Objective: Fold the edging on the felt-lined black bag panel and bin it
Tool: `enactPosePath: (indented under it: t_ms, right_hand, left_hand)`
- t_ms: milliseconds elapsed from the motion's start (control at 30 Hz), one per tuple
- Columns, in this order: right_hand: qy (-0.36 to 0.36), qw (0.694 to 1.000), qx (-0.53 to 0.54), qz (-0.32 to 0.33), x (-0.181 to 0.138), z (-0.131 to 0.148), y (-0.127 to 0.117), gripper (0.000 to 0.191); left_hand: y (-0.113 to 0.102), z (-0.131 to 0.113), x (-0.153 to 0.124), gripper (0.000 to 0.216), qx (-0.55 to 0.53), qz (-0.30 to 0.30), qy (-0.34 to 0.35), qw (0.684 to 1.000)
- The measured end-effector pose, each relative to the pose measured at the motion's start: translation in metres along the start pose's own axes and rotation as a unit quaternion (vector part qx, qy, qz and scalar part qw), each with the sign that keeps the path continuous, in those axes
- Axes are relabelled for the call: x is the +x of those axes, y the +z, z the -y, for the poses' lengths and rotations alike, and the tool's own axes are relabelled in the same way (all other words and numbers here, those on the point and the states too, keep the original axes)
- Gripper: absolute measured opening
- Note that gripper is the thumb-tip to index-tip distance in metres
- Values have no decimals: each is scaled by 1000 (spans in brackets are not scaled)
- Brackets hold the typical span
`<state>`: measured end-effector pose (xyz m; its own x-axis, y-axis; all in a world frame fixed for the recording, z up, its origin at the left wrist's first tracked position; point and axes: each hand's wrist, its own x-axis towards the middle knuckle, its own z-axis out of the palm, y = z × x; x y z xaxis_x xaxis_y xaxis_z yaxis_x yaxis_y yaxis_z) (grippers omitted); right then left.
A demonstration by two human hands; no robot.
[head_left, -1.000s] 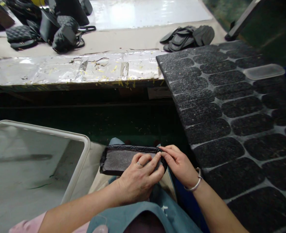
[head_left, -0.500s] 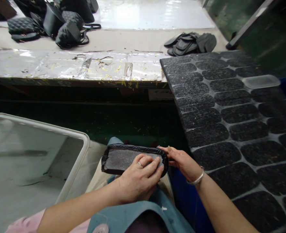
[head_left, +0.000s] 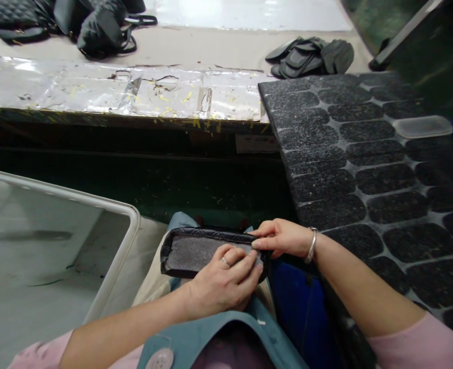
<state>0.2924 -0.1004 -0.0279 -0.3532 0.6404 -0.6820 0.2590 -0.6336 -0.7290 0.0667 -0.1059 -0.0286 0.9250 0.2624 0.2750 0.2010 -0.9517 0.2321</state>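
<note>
On my lap lies a black quilted bag (head_left: 211,235), with a grey oblong panel (head_left: 190,253) set inside its black rim and facing up. My left hand (head_left: 228,279), a ring on one finger, holds the bag from the near side, with bent fingers pressing the right part of the panel. At the right end, my right hand (head_left: 282,238), with a bracelet at the wrist, pinches the rim between thumb and fingers. Its fingertips nearly meet those of my left hand. The underside of the bag is hidden.
A white bin (head_left: 121,205) stands at my left. To the right, a black-patterned board (head_left: 384,179) carries a clear plastic lid (head_left: 422,126). On the bench (head_left: 211,46) ahead lie black bags (head_left: 99,33) and a pile of dark flat pieces (head_left: 311,56). Something blue (head_left: 295,302) is below my right arm.
My right hand has moved from the outer right end onto the upper right rim and now pinches it. My left hand stays on the panel. The view has shifted slightly.
</note>
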Motion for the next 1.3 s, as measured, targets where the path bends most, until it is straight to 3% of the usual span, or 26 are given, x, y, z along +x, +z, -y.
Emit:
enactPosePath:
  t_ms: [67, 167, 233, 367, 433, 533, 600, 667, 733, 800, 867, 967, 1100, 1300]
  right_hand:
    - [-1, 1000, -10, -7, 2, 2, 3, 38]
    - [-37, 992, -27, -117, -1, -3, 13, 36]
    - [-53, 987, -1, -154, -8, -11, 17, 38]
    - [-22, 984, 160, -78, -20, -25, 15, 45]
    - [-17, 985, 158, -71, -21, -25, 11, 43]
    - [-3, 995, 60, -83, -19, -14, 11, 40]
    - [-28, 991, -60, -120, -16, -4, 15, 33]
    - [-84, 962, -194, -174, -14, 2, 20, 26]
    - [-125, 933, -254, -220, -15, 0, 26, 25]
    - [-110, 950, -186, -226, -20, -9, 30, 28]
    - [-71, 981, -23, -177, -26, -22, 32, 34]
    - [-47, 981, 152, -110, -35, -37, 34, 41]
    - [-33, 979, 141, -144, -39, -37, 39, 39]
    - [-7, 977, 11, -212, -32, -19, 44, 24]
  left_hand:
    - [0, 1, 1, 36, -5, -10, -4, 1000]
    - [-4, 1, 4, 37, -29, -3, -35, 999]
    - [-7, 0, 6, 37, -43, 17, -54, 997]
    - [-8, -2, 7, 42, -38, 46, -55, 997]
    - [-7, -3, 6, 43, -25, 59, -47, 997]
    - [-5, -4, 5, 40, -3, 68, -38, 997]
    - [-5, -4, 6, 38, 5, 65, -38, 997]
    - [-5, -5, 8, 36, 7, 61, -46, 997]
    - [-7, -6, 10, 35, 7, 64, -60, 996]
    - [-10, -6, 12, 35, 3, 78, -65, 995]
    - [-13, -7, 13, 36, -3, 101, -62, 993]
    - [-17, -6, 14, 39, -10, 126, -53, 991]
    - [-20, -6, 15, 41, -12, 140, -57, 988]
    - [-20, -7, 13, 39, -27, 151, -59, 986]
